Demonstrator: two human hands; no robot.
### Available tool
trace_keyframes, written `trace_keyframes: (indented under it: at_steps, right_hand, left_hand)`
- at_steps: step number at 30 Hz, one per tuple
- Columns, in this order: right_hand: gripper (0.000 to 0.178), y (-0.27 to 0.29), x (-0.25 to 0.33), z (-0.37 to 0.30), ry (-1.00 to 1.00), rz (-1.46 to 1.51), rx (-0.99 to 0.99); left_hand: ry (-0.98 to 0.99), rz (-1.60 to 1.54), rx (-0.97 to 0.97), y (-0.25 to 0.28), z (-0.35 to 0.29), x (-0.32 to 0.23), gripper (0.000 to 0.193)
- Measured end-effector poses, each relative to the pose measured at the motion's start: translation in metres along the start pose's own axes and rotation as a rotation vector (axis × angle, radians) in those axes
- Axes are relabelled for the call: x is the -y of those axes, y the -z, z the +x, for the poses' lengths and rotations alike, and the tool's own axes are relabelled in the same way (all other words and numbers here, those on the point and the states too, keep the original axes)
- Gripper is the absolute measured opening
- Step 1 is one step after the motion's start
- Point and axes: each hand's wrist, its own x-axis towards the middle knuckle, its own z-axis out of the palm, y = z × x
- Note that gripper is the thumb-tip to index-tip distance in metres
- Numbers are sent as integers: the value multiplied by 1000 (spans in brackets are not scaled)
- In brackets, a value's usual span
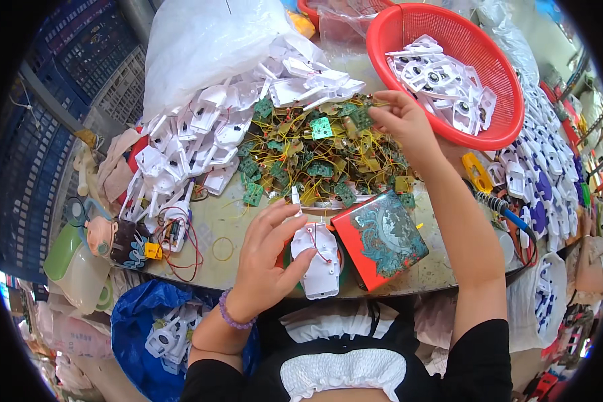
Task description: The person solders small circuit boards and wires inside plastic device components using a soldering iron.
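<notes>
My left hand (264, 258) is beside a white plastic housing (318, 268) at the table's near edge. Its fingers are stretched out and apart, with the thumb over the housing's left side. Thin red wires run across the housing's hollow face. Farther out, my right hand (405, 127) pinches a green circuit board (360, 118) at the right of a heap of wired boards (321, 161). Yellow wires tangle through this heap. Right of the housing stands a red box (355, 251) with a dark, worn, solder-spattered top.
White plastic housings (208, 120) pile up at the far left beneath a clear plastic bag (208, 47). A red basket (462, 137) of white parts is far right. At right lies a blue-handled soldering iron (516, 221). A blue bag (130, 335) hangs below the left edge.
</notes>
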Motion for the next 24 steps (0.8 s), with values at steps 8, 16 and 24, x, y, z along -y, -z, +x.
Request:
trace_keyframes:
  at_steps: [8,16,24]
  right_hand:
    - [25,-26,59,-76,-78,246,185]
    - [22,-21,74,-124,46,87,268]
    - [22,2,26,-141,-71,-285,217]
  left_hand:
    - [308,-841,361,4,29,-22,18]
    - [127,-691,486,-9,59,-17,28]
    - [-43,-26,237,-9,58,6,27]
